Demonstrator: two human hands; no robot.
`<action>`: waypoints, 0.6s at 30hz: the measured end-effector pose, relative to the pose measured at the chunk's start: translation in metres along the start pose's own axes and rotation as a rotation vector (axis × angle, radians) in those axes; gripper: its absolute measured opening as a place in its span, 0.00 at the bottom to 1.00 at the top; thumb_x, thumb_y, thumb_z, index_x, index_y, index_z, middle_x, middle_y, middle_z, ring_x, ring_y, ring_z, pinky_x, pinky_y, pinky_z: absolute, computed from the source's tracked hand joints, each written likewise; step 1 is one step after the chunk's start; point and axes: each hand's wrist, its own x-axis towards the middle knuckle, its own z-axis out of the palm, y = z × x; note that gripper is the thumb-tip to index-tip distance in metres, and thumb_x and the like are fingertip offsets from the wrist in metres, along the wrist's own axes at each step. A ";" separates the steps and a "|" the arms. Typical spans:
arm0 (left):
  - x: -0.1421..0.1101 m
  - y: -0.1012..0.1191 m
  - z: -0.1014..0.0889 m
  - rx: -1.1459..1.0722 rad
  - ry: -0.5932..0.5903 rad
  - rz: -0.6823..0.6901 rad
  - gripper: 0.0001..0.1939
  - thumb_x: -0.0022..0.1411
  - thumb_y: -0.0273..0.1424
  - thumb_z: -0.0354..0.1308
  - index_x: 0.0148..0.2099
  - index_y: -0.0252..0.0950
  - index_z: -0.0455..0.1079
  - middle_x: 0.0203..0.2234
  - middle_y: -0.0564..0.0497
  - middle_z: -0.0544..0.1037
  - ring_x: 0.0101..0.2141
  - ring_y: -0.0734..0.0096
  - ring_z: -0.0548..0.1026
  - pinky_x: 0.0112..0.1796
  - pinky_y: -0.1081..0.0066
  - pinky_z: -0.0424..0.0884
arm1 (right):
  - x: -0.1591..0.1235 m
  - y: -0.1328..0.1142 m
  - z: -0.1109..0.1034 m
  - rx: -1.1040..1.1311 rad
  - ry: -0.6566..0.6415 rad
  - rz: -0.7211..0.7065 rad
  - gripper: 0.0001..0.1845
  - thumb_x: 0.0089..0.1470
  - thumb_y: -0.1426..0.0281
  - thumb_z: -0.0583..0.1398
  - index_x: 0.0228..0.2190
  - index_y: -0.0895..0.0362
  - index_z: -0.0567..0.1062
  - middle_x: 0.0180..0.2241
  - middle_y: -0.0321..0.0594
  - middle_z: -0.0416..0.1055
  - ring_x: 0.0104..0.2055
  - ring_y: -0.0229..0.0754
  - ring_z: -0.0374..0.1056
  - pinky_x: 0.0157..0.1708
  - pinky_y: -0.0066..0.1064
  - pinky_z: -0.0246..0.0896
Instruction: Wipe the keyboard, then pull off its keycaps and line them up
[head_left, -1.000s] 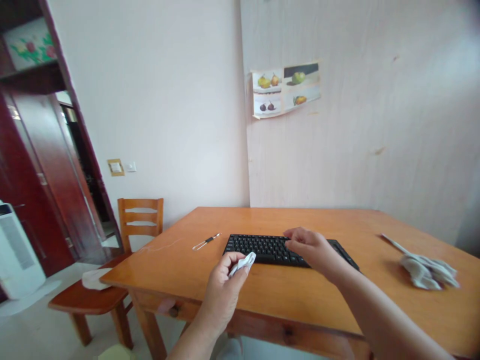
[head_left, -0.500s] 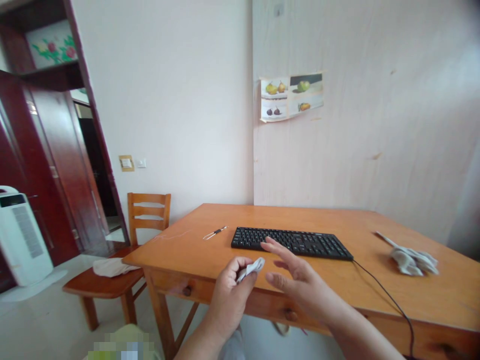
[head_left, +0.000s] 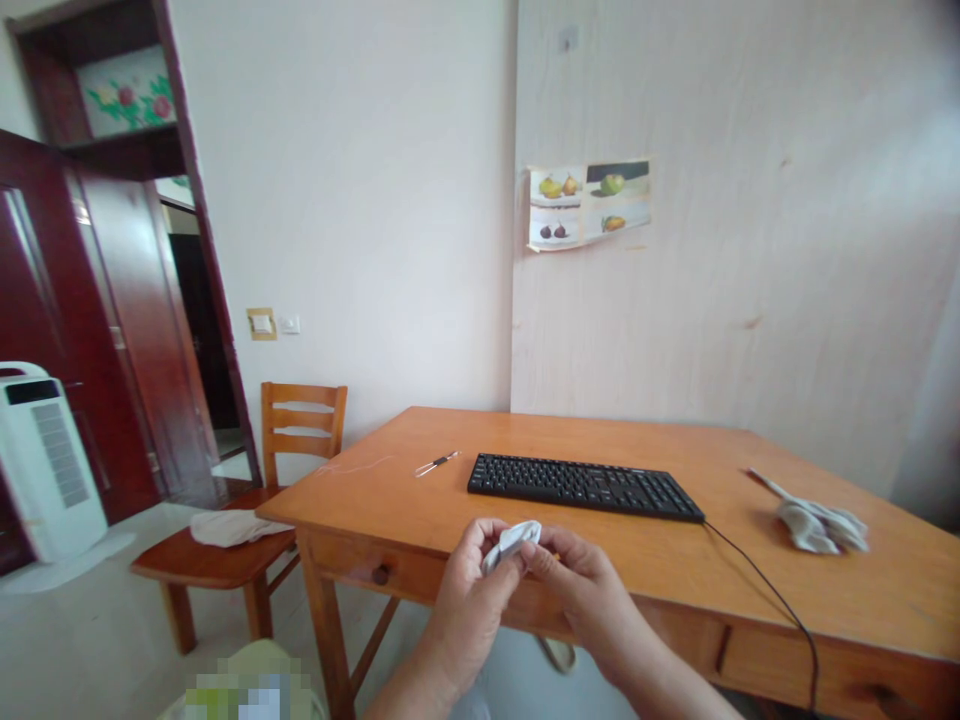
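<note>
A small folded white cloth (head_left: 520, 537) is pinched between both hands in front of the table's near edge. My left hand (head_left: 480, 580) has its thumb and fingers closed on the cloth's left side. My right hand (head_left: 585, 585) grips the right side with thumb and fingertips. Just beyond the hands, a black keyboard (head_left: 585, 484) lies flat on the wooden table (head_left: 420, 520), its cable running off the front right. Neither hand touches the keyboard.
A thin two-pronged tool (head_left: 436, 463) lies left of the keyboard. Crumpled grey gloves (head_left: 817, 525) and a thin stick (head_left: 765, 480) rest at the right. A wooden chair (head_left: 304, 420) with a white cloth (head_left: 236, 527) on its seat stands left of the table.
My right hand has come away from over the keyboard, opened, and moved left to take hold of the white cloth beside my left hand. The camera view has shifted slightly.
</note>
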 end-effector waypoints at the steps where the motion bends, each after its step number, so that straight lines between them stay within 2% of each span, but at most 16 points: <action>1: 0.000 -0.001 -0.001 -0.001 -0.012 -0.002 0.19 0.58 0.43 0.62 0.45 0.36 0.67 0.31 0.51 0.73 0.30 0.72 0.67 0.31 0.75 0.63 | 0.001 0.000 0.000 0.017 0.025 0.009 0.20 0.52 0.52 0.63 0.34 0.57 0.79 0.34 0.43 0.76 0.38 0.46 0.70 0.44 0.37 0.62; 4: 0.001 -0.004 -0.004 -0.025 -0.016 0.031 0.18 0.60 0.44 0.58 0.45 0.35 0.68 0.33 0.49 0.73 0.33 0.70 0.68 0.33 0.74 0.64 | 0.004 0.000 -0.004 0.035 0.106 0.031 0.20 0.52 0.52 0.62 0.32 0.57 0.78 0.31 0.41 0.75 0.34 0.43 0.68 0.39 0.32 0.61; 7: 0.004 -0.005 -0.007 -0.057 0.019 0.046 0.17 0.60 0.44 0.59 0.40 0.34 0.69 0.31 0.49 0.73 0.31 0.71 0.68 0.33 0.74 0.64 | 0.005 0.000 -0.007 0.045 0.168 0.050 0.19 0.53 0.52 0.62 0.30 0.57 0.77 0.29 0.39 0.73 0.32 0.41 0.67 0.36 0.30 0.61; 11: 0.008 -0.005 -0.011 -0.054 0.065 0.030 0.17 0.59 0.45 0.59 0.38 0.35 0.68 0.28 0.52 0.72 0.29 0.73 0.66 0.31 0.76 0.63 | 0.005 0.002 -0.007 0.145 0.155 0.078 0.17 0.54 0.54 0.61 0.32 0.57 0.75 0.29 0.39 0.73 0.32 0.41 0.67 0.35 0.31 0.62; 18: 0.005 -0.005 -0.012 -0.080 0.122 0.054 0.19 0.62 0.47 0.55 0.35 0.35 0.68 0.28 0.52 0.71 0.31 0.71 0.67 0.34 0.75 0.65 | 0.004 0.003 -0.004 0.231 0.187 0.088 0.17 0.52 0.55 0.62 0.31 0.56 0.74 0.30 0.41 0.73 0.32 0.43 0.69 0.36 0.34 0.64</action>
